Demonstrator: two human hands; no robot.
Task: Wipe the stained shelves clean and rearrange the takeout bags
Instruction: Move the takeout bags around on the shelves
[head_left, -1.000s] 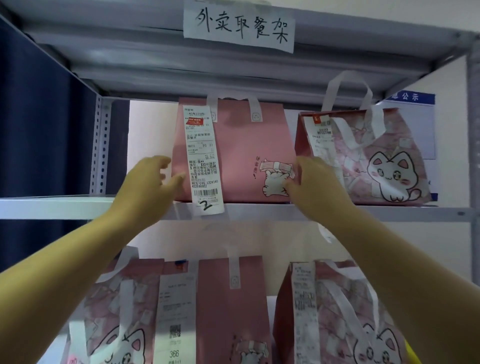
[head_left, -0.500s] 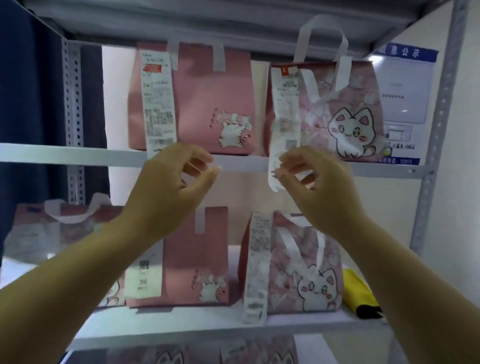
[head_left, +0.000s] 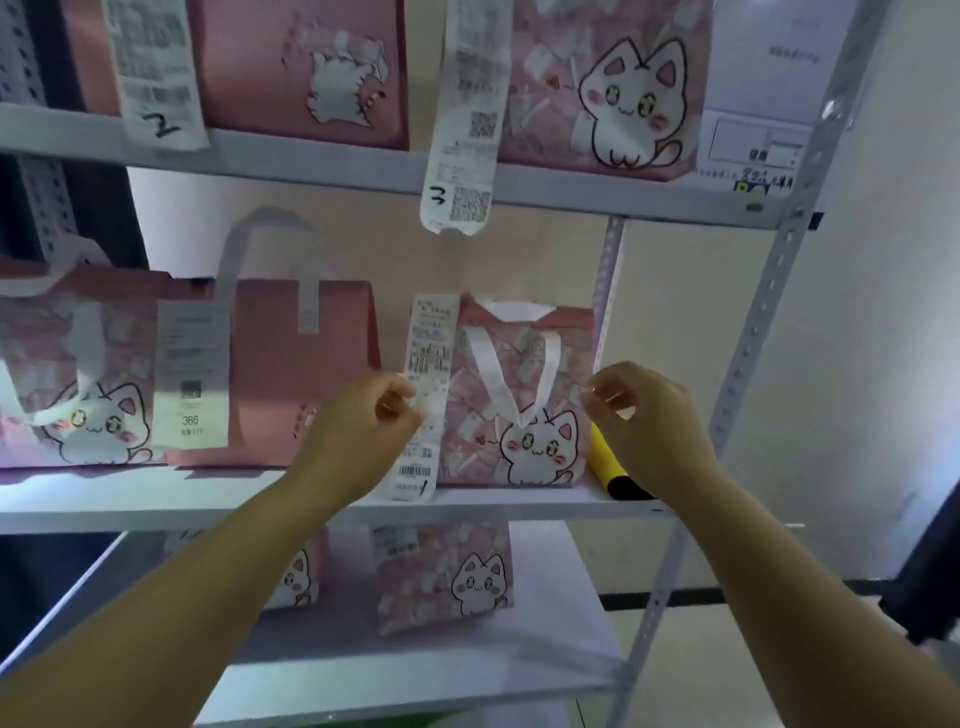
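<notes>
While we hold both arms up toward the middle shelf (head_left: 260, 504), our left hand (head_left: 358, 426) sits with its fingers curled right at the long receipt (head_left: 428, 353) that hangs down the left side of the cat-print bag (head_left: 524, 415). The fingertips overlap the paper, and we cannot tell whether they pinch it or only lie in front of it. Our right hand (head_left: 649, 421) is near the bag's right edge, thumb and fingers loosely bent with a gap between them, and we see nothing in its grasp. The bag stands upright at the right end of this shelf, white handles folded down over its front. Just to its right lies a yellow object (head_left: 605, 457) with a black end, partly hidden behind our right wrist. Further left on this shelf stand a plain pink bag (head_left: 306, 374) and a second cat bag (head_left: 78, 374), with a slip reading 366 (head_left: 191, 374) hanging between them. On the upper shelf (head_left: 311, 161) two more bags carry receipts marked 2 (head_left: 156, 67) and 3 (head_left: 462, 130) — the latter dangles below the shelf edge. On the lower shelf (head_left: 561, 649) another cat bag (head_left: 447, 577) stands, and beside it one more, half covered by our left forearm.
</notes>
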